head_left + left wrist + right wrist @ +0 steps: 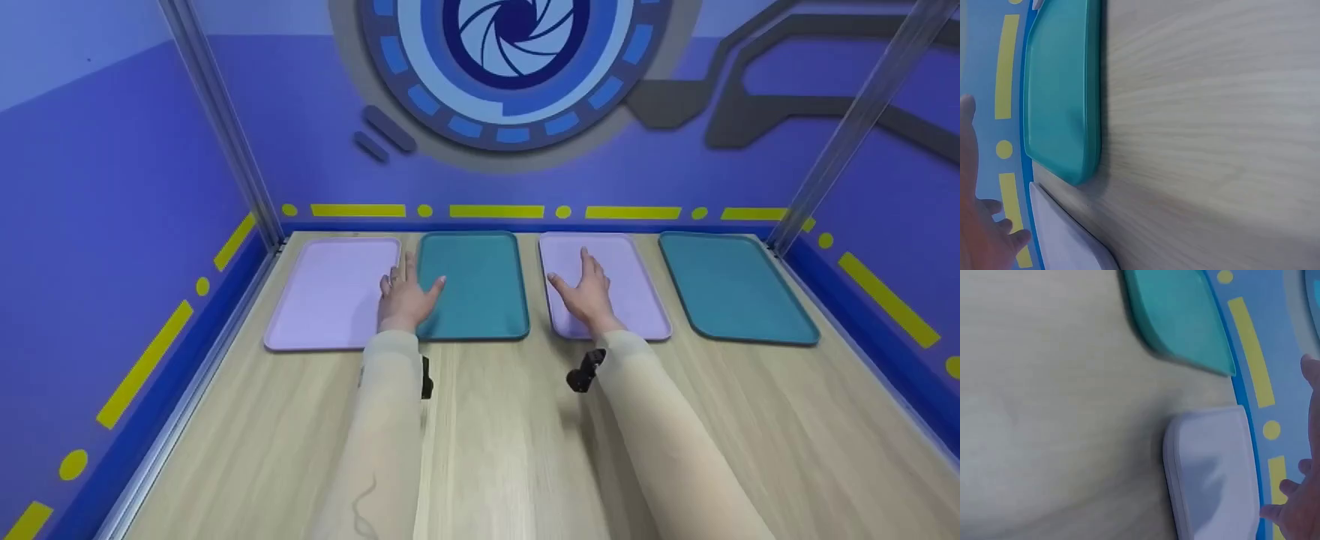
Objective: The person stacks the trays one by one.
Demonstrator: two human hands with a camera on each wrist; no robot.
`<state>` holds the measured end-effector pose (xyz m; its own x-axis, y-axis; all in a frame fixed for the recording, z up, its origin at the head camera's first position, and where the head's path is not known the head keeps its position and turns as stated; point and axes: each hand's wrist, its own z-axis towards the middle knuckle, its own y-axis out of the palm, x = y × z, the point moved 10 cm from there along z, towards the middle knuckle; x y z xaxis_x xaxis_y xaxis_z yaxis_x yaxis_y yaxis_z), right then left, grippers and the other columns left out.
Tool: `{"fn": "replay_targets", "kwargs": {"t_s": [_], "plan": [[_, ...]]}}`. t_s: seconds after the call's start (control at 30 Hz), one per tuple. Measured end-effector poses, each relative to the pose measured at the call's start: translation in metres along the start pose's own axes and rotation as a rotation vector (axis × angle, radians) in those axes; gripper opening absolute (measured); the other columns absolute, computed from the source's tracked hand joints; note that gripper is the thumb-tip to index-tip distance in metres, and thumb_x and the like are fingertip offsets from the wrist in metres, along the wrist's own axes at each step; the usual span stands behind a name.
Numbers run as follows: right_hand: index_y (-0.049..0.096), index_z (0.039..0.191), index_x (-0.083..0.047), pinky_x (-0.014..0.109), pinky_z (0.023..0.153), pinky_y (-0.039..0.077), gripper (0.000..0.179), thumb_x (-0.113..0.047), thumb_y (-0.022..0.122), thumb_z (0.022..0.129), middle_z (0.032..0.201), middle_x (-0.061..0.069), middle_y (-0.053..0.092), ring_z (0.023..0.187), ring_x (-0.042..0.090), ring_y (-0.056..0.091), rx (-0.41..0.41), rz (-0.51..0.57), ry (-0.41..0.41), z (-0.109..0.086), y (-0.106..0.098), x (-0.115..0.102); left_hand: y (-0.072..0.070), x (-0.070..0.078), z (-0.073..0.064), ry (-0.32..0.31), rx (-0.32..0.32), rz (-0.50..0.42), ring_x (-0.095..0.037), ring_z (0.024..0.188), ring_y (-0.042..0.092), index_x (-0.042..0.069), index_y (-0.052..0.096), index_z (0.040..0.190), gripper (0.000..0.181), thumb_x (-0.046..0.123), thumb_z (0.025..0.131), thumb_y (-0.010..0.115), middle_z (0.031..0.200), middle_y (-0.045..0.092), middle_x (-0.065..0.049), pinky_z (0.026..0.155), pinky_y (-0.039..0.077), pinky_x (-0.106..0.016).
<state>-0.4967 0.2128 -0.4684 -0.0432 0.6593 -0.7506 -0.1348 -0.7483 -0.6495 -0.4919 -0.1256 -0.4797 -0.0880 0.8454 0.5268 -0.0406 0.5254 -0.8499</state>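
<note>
Four is too many to count here, so several trays lie in a row along the back of the table. My left hand (406,301), fingers spread and holding nothing, is over the gap between the far-left lilac tray (330,292) and a teal tray (474,289). In the left wrist view that teal tray (1058,90) shows its raised rim. My right hand (588,294) has its thumb out and its fingers extended above the second lilac tray (637,300). A hand-shaped shadow falls on this lilac tray (1224,455) in the right wrist view.
Another teal tray (739,289) lies at the right end of the row. The wooden table (495,442) is bounded by blue printed panels (300,112) and metal corner posts (225,120). A small black camera (586,370) sits at the right wrist.
</note>
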Motion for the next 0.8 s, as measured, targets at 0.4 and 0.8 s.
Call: {"fn": "replay_targets", "kwargs": {"t_s": [0.4, 0.8], "plan": [[0.032, 0.158, 0.001, 0.036, 0.099, 0.052, 0.065, -0.028, 0.056, 0.105, 0.149, 0.024, 0.051, 0.128, 0.031, 0.054, -0.075, 0.542, 0.267, -0.014, 0.047, 0.002, -0.001, -0.018, 0.006, -0.106, 0.063, -0.345, -0.044, 0.144, 0.044, -0.011, 0.039, 0.152, 0.064, 0.035, 0.107, 0.048, 0.153, 0.046, -0.032, 0.122, 0.037, -0.049], [0.053, 0.141, 0.011, 0.041, 0.113, 0.049, 0.046, -0.011, 0.052, 0.102, 0.143, 0.029, 0.058, 0.134, 0.036, 0.056, -0.138, 0.138, 0.22, -0.027, 0.072, -0.004, 0.017, -0.031, -0.002, -0.157, 0.006, -0.218, -0.041, 0.121, 0.063, -0.013, 0.063, 0.114, 0.026, 0.003, 0.099, 0.048, 0.124, 0.067, -0.031, 0.106, 0.051, -0.049]]}}
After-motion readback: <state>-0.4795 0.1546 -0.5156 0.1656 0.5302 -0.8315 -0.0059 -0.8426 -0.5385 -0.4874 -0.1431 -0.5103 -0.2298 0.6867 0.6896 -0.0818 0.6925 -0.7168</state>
